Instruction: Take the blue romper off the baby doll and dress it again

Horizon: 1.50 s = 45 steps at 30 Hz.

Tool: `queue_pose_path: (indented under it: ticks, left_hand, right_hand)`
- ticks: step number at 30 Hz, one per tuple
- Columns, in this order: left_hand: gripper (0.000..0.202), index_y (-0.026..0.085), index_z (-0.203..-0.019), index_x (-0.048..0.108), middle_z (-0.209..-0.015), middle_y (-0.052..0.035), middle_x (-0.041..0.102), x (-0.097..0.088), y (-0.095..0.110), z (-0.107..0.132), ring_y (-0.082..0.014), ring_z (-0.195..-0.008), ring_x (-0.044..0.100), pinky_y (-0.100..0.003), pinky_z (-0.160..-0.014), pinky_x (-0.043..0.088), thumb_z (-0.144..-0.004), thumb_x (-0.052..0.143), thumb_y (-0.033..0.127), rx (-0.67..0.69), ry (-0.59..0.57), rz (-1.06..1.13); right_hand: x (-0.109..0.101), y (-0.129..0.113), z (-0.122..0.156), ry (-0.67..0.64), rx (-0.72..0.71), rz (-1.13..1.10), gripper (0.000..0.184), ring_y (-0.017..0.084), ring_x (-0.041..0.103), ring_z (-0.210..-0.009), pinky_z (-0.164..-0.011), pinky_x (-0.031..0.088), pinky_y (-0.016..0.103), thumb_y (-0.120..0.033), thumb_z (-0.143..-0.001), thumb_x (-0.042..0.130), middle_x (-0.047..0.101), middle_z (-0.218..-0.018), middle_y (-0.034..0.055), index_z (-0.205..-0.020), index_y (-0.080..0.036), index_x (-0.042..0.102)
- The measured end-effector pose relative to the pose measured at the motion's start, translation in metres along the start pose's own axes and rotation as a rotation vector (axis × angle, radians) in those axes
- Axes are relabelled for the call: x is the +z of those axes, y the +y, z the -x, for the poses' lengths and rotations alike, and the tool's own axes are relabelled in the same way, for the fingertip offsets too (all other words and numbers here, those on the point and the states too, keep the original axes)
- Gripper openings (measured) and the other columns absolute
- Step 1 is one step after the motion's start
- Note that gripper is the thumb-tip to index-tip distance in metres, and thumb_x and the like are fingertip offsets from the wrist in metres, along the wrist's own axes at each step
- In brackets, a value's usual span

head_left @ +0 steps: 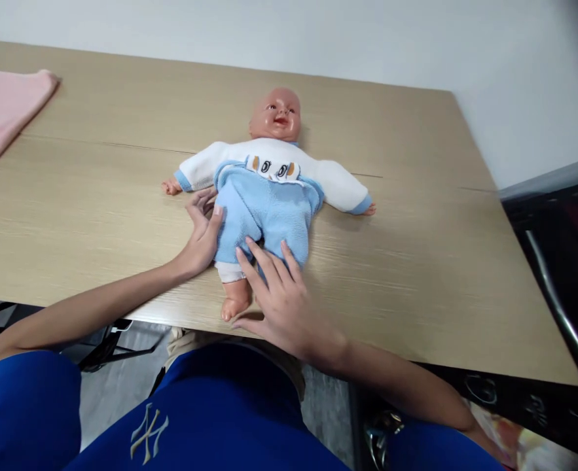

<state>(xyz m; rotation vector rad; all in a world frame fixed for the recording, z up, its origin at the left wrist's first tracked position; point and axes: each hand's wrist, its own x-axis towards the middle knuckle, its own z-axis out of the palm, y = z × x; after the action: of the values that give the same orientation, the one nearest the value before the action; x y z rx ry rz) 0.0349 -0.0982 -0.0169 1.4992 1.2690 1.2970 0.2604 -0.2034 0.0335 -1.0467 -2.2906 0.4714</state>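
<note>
My left arm [107,297] reaching in from near left, left hand [201,239] with fingers [198,201] loosely bent, my right arm [401,379] angled from near right, right hand [289,311] palm down, fingers spread

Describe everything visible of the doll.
The doll lies on its back on the table, head toward the far edge, arms spread. Its bald head looks plastic; the clothes look soft: white sleeves with blue cuffs, fleecy blue trousers, a cartoon face on the chest. One bare foot shows; the right hand hides the other. The left hand touches the trousers' side; the right hand's fingers rest on the legs.
</note>
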Motion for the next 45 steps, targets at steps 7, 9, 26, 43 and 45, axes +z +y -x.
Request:
queue_pose_path:
  ticks: [7, 9, 26, 43, 45]
  left_hand:
    - [0.068, 0.039, -0.151, 0.029, -0.178, -0.0161, 0.046, 0.004, 0.016, 0.024, -0.0314, -0.173, 0.047, -0.063, -0.145, 0.039, -0.111, 0.058, 0.086, -0.141, -0.064, 0.117]
    - [0.067, 0.039, -0.15, 0.03, -0.179, -0.0158, 0.046, 0.002, 0.019, 0.027, -0.0319, -0.174, 0.046, -0.065, -0.145, 0.039, -0.111, 0.06, 0.084, -0.155, -0.07, 0.139]
    - [0.062, 0.028, -0.143, 0.059, -0.152, -0.0145, 0.067, -0.013, -0.014, -0.059, -0.0309, -0.142, 0.065, -0.051, -0.129, 0.05, -0.11, 0.066, 0.08, 0.156, 0.084, 0.007]
    - [0.048, 0.026, -0.119, 0.064, -0.109, -0.004, 0.066, -0.006, -0.02, -0.072, -0.0216, -0.102, 0.062, -0.036, -0.098, 0.052, -0.114, 0.066, 0.073, 0.148, 0.105, 0.105]
    - [0.047, 0.026, -0.12, 0.065, -0.11, -0.0046, 0.067, -0.005, -0.02, -0.071, -0.0222, -0.104, 0.064, -0.036, -0.099, 0.053, -0.115, 0.066, 0.073, 0.147, 0.105, 0.109]
  right_hand:
    - [0.019, 0.002, 0.003, 0.067, -0.02, -0.02, 0.073, 0.04, 0.074, -0.152, -0.149, 0.042, 0.07, -0.061, -0.102, 0.087, 0.076, -0.161, 0.0171, -0.164, -0.028, 0.066]
    - [0.022, 0.004, 0.003, 0.096, -0.009, -0.037, 0.07, 0.039, 0.077, -0.147, -0.147, 0.045, 0.07, -0.06, -0.1, 0.09, 0.079, -0.153, 0.0144, -0.159, -0.032, 0.068]
    - [-0.053, 0.033, -0.047, 0.287, -0.115, -0.057, 0.036, 0.037, 0.077, -0.129, -0.114, 0.061, 0.059, -0.034, -0.107, 0.077, 0.079, -0.134, 0.0126, -0.141, -0.03, 0.066]
    - [0.0, 0.117, -0.329, -0.663, -0.282, 0.103, 0.052, 0.026, 0.075, -0.118, -0.101, 0.052, 0.041, -0.007, -0.085, 0.078, 0.084, -0.134, 0.0078, -0.132, -0.028, 0.083]
    - [0.003, 0.119, -0.329, -0.689, -0.288, 0.151, 0.044, 0.025, 0.074, -0.117, -0.099, 0.05, 0.04, -0.01, -0.09, 0.074, 0.083, -0.133, 0.0103, -0.132, -0.023, 0.082]
